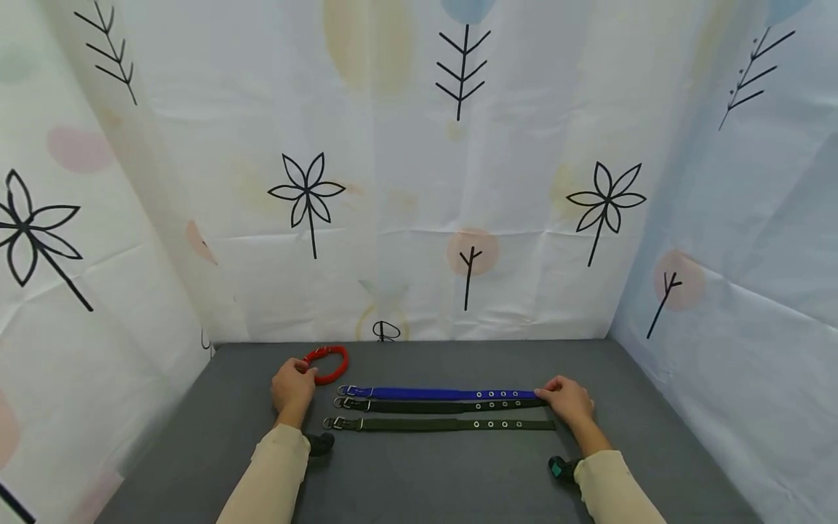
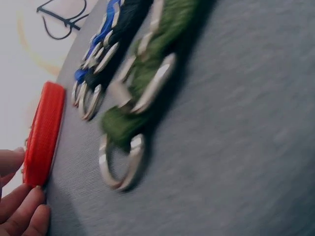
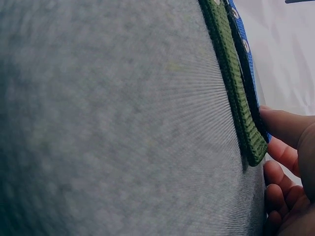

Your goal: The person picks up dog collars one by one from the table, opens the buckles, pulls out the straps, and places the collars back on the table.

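A red dog collar [image 1: 345, 362], curled into a loop, lies at the back left; my left hand [image 1: 292, 387] pinches its near-left side between thumb and fingers. To its right, three collars are stretched out flat in parallel rows, buckles and metal rings at the left, eyelets at the right. Farthest back is the blue collar [image 1: 419, 394], then the black collar [image 1: 419, 407], and the green collar [image 1: 419, 426] is closest to me. My right hand [image 1: 568, 401] pinches the blue collar's right end, beside the black one's tip. In the right wrist view, the green collar's end [image 3: 256, 150] overlaps those fingertips.
All the collars are on a grey table [image 1: 432, 473]. White patterned cloth [image 1: 406, 276] stands along the table's back and both sides. Dark wrist-worn devices [image 1: 321, 444] show beneath both sleeves.
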Motion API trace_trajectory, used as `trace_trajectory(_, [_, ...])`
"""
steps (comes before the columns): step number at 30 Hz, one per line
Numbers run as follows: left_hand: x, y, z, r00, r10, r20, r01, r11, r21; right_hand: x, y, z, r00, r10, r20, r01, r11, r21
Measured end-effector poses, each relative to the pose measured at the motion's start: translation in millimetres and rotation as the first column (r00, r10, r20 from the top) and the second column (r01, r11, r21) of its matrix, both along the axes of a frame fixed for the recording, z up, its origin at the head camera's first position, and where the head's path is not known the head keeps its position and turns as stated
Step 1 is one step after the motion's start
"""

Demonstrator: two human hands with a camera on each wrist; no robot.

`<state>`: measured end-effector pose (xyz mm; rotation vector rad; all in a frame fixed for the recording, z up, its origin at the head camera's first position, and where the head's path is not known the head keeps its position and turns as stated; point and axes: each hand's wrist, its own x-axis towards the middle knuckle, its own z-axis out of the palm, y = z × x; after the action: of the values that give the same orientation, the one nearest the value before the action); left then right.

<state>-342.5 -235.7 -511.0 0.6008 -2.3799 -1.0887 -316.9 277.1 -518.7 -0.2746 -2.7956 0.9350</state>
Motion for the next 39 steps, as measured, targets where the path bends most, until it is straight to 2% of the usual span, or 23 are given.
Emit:
trace_trajectory(9, [2.7,-11.0,2.7,0.997,0.027,0.068,-0.024,0.999,-0.039,-1.9,-5.1,-5.9,1.0,0.008,-0.002,-0.008,1.0,0.003])
trace_trajectory(15, [4.2,-11.4,6.8,0.997,0.05,0.057,-0.049,0.998,-0.03,-2.1,-8.6,-4.8,1.0,0.02,-0.019,-0.02,1.0,-0.012])
trace_trajectory(20, [2.6,-11.1,6.8,0.997,0.045,0.056,-0.044,0.999,-0.019,-2.0,-7.8,-6.0,1.0,0.011,-0.024,-0.011,1.0,-0.012])
trace_trajectory(25, [0.5,-10.6,5.5,0.999,0.021,0.047,-0.02,0.999,-0.03,-1.5,-6.6,-6.5,1.0,-0.004,-0.014,0.004,1.0,-0.01])
trace_trajectory(30, [1.7,-6.9,8.2,0.999,-0.038,0.008,0.038,0.998,-0.041,0.1,-5.0,-4.1,1.0,0.004,-0.02,-0.004,1.0,-0.001])
trace_trajectory(39, [6.3,11.0,14.7,0.992,-0.116,-0.044,0.113,0.992,-0.058,4.8,-1.1,1.2,1.0,0.015,-0.019,-0.014,1.0,0.005])
